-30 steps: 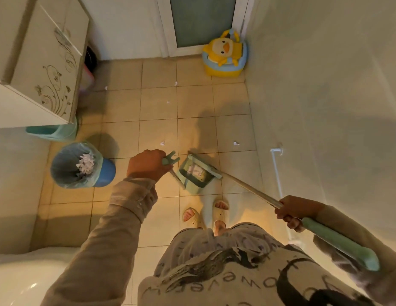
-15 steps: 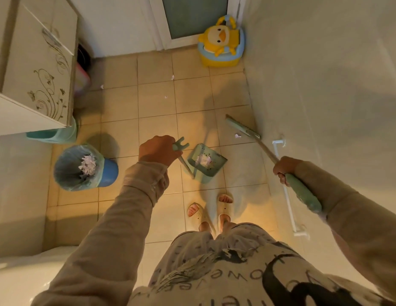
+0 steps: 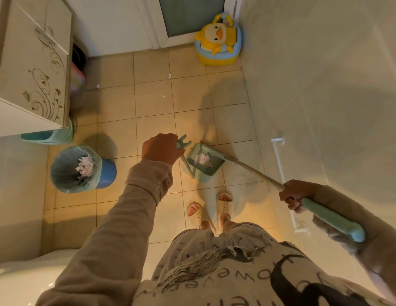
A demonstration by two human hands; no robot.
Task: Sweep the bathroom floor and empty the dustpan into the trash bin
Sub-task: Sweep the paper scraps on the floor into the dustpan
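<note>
My left hand grips the top of the dustpan's long handle. The green dustpan rests on the tiled floor just ahead of my feet, with white paper scraps inside. My right hand holds the broom by its green grip, and the broom's head lies against the dustpan's far edge. The blue trash bin, lined with a bag and holding white paper, stands on the floor to the left of my left hand. A few paper scraps lie on the tiles farther ahead.
A white cabinet with a floral print juts out at the upper left, a teal basin under it. A yellow duck potty sits by the door in the far corner. A white rail runs along the right wall. A white fixture is at lower left.
The broom head swung from the tiles near the right wall back to the dustpan's edge. The scrap that lay there is gone from the floor. My left hand kept the dustpan in place.
</note>
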